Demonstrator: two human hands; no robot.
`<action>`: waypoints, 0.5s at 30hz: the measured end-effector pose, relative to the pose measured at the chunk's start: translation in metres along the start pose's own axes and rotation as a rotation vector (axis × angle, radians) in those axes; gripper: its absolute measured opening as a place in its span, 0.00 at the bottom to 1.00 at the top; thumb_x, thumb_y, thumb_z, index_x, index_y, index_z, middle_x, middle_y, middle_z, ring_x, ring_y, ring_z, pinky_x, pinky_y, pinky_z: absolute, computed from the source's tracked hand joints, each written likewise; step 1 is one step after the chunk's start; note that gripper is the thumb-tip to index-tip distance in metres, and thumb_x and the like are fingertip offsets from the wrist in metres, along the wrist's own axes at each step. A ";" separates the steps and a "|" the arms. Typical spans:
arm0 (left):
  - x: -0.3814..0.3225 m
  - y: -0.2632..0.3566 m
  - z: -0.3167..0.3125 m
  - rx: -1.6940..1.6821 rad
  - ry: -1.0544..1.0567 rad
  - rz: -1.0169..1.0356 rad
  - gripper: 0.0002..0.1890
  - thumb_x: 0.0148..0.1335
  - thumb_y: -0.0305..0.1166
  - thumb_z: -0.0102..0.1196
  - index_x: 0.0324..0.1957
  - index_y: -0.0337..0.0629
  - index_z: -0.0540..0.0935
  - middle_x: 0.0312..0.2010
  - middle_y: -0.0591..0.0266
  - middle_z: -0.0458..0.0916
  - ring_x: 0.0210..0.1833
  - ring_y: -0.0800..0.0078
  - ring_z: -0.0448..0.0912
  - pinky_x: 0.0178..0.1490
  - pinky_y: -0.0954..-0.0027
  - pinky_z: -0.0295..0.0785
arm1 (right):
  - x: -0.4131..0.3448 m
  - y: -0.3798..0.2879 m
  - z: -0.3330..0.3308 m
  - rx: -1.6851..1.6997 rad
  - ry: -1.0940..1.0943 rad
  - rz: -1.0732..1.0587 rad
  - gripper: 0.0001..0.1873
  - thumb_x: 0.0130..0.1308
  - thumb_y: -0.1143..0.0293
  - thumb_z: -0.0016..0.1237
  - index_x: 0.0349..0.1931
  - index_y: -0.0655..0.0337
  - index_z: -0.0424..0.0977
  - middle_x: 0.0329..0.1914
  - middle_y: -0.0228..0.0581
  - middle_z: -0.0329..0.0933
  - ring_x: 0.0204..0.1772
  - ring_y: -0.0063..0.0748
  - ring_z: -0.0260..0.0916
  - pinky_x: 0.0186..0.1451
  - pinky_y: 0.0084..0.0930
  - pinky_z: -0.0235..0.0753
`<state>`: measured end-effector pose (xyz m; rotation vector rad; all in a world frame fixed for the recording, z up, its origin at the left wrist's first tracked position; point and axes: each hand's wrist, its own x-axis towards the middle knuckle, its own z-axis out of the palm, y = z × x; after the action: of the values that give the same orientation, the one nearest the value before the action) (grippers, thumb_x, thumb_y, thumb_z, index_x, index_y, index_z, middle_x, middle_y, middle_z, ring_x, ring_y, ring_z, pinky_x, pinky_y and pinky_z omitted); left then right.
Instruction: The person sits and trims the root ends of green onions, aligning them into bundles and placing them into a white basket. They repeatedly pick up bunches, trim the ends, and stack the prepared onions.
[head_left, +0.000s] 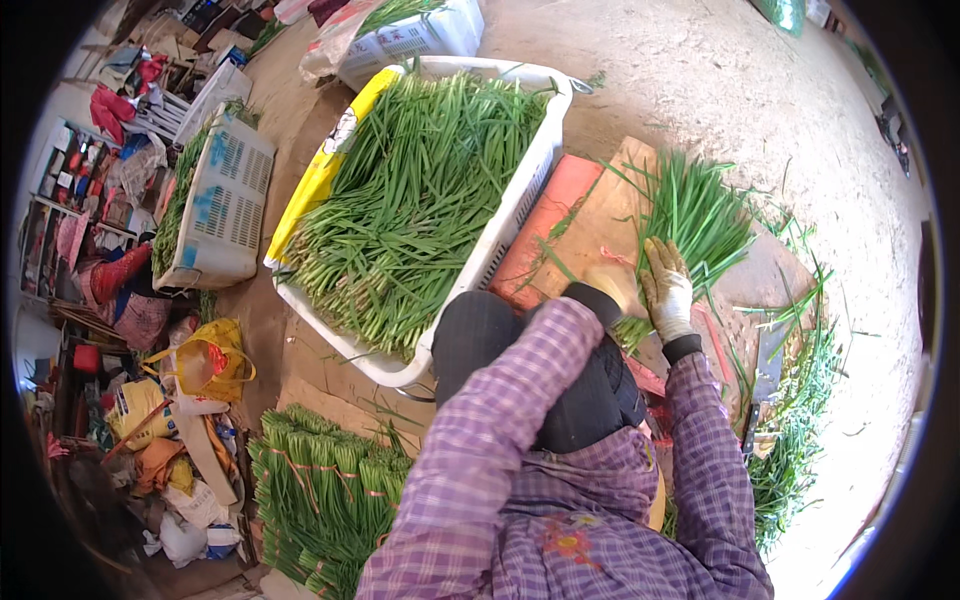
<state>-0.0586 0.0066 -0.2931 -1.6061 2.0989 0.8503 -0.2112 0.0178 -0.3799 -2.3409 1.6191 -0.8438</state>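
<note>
A loose bunch of garlic chives (694, 217) lies across the wooden board (634, 176), its leaves fanned away from me and its cut stems (632, 332) close to my knees. My right hand (667, 289), in a pale, stained work glove, rests on the bunch's right side with fingers stretched out. On the other side, my left hand (613, 289) is motion-blurred beside the stems; its grip cannot be made out. A pink-red tie strip (616, 256) lies on the board just beyond it. To the right, a cleaver (766, 367) lies among leaf scraps.
A white plastic crate (491, 247) heaped with chives stands to my left. Tied chive bundles (322, 487) stand nearer me on that side. Further crates (225, 202) and a yellow bag (214, 358) stand farther left. Leaf trimmings (795, 435) cover the floor at right.
</note>
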 end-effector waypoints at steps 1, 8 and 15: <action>-0.011 -0.019 -0.018 -0.036 0.012 0.006 0.42 0.52 0.54 0.57 0.63 0.33 0.71 0.55 0.41 0.79 0.59 0.52 0.78 0.61 0.59 0.71 | -0.002 0.003 0.002 0.003 -0.037 0.023 0.27 0.64 0.66 0.50 0.64 0.57 0.69 0.70 0.43 0.65 0.73 0.53 0.58 0.74 0.42 0.57; -0.070 -0.215 -0.117 -0.442 0.753 -0.179 0.39 0.50 0.46 0.64 0.60 0.30 0.73 0.51 0.37 0.80 0.55 0.48 0.79 0.60 0.60 0.73 | 0.018 -0.014 -0.018 0.005 -0.029 0.167 0.32 0.56 0.70 0.57 0.65 0.56 0.68 0.60 0.50 0.73 0.64 0.51 0.68 0.67 0.41 0.67; -0.058 -0.389 -0.149 -0.300 1.035 -0.519 0.46 0.49 0.44 0.67 0.66 0.27 0.65 0.62 0.36 0.71 0.66 0.49 0.71 0.69 0.60 0.65 | 0.102 -0.127 -0.006 0.230 0.134 -0.158 0.24 0.60 0.77 0.52 0.59 0.60 0.73 0.52 0.48 0.77 0.54 0.50 0.74 0.59 0.39 0.72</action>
<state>0.3404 -0.1153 -0.2393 -3.0262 1.9139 0.1187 -0.0874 -0.0230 -0.2831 -2.3126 1.3130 -1.1746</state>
